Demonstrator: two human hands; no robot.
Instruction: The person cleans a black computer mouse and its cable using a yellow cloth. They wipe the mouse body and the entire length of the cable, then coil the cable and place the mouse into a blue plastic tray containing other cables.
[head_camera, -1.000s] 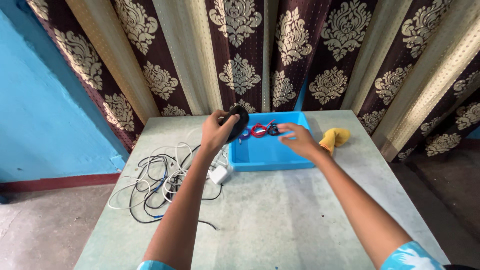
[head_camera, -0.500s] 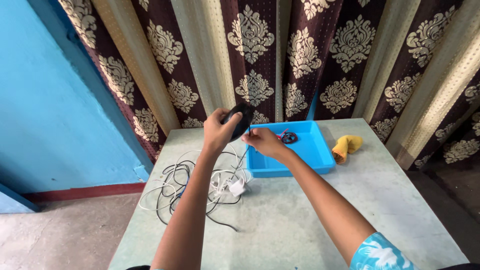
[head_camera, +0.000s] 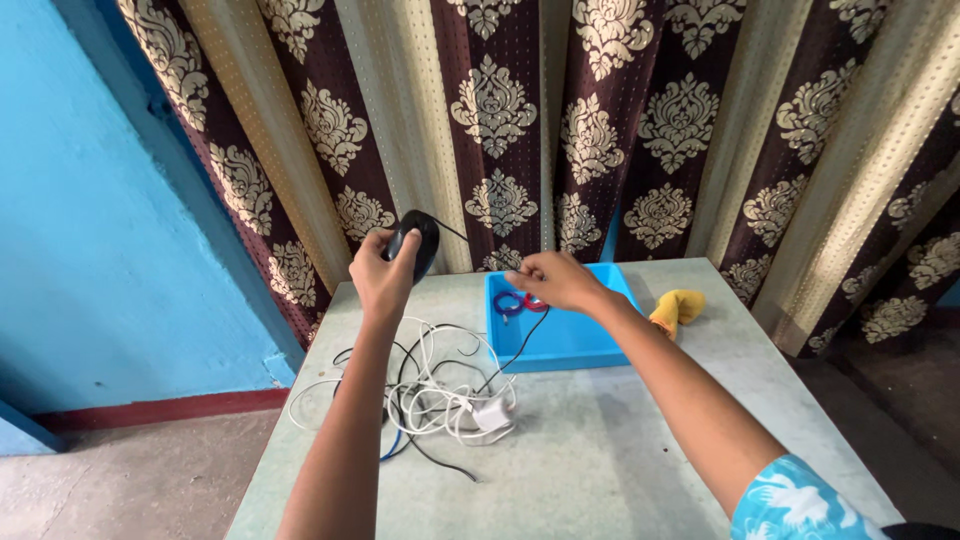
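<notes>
My left hand (head_camera: 383, 272) holds a black computer mouse (head_camera: 415, 241) up above the table's far left part. Its thin black cable (head_camera: 520, 345) runs from the mouse to my right hand (head_camera: 553, 280), which pinches it above the blue tray's left end, then drops toward the tangle. The blue plastic tray (head_camera: 580, 345) sits at the back middle of the table with small red and blue coiled cables (head_camera: 515, 301) inside. A tangle of white and black cables (head_camera: 420, 390) with a white charger plug (head_camera: 492, 413) lies on the table below my left forearm.
A yellow cloth (head_camera: 678, 306) lies right of the tray. The grey-green table (head_camera: 600, 460) stands against patterned brown and cream curtains (head_camera: 600, 130). A blue wall (head_camera: 90, 220) is on the left, with concrete floor (head_camera: 120, 490) below it.
My left hand lifted the mouse up and to the left. My right hand left the tray, took hold of the mouse cable and drew it out to the right.
</notes>
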